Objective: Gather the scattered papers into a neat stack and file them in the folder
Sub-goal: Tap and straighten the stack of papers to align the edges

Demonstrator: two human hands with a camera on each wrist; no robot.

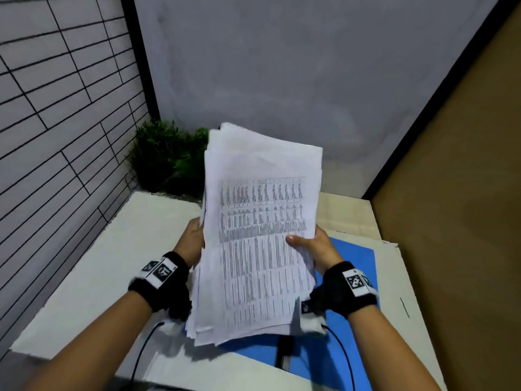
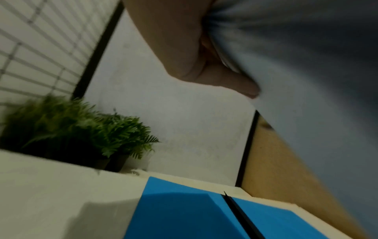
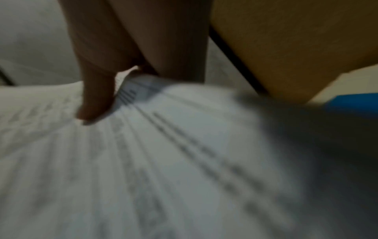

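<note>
A thick stack of printed papers (image 1: 260,230) stands nearly upright above the table, its sheets unevenly aligned at top and bottom. My left hand (image 1: 194,244) grips its left edge, fingers behind the sheets. My right hand (image 1: 310,244) grips the right edge, thumb pressed on the front page. The open blue folder (image 1: 355,263) lies flat on the table under and right of the stack, a black clip bar (image 1: 283,354) at its spine. The left wrist view shows the left hand (image 2: 204,64) on the papers (image 2: 296,64) above the folder (image 2: 184,210). The blurred right wrist view shows the papers (image 3: 163,161).
A white table (image 1: 135,249) holds the folder. A green potted fern (image 1: 169,156) stands at the back left corner against the tiled wall. A brown board (image 1: 456,193) rises along the right side. Black cables (image 1: 143,351) run from my wrists.
</note>
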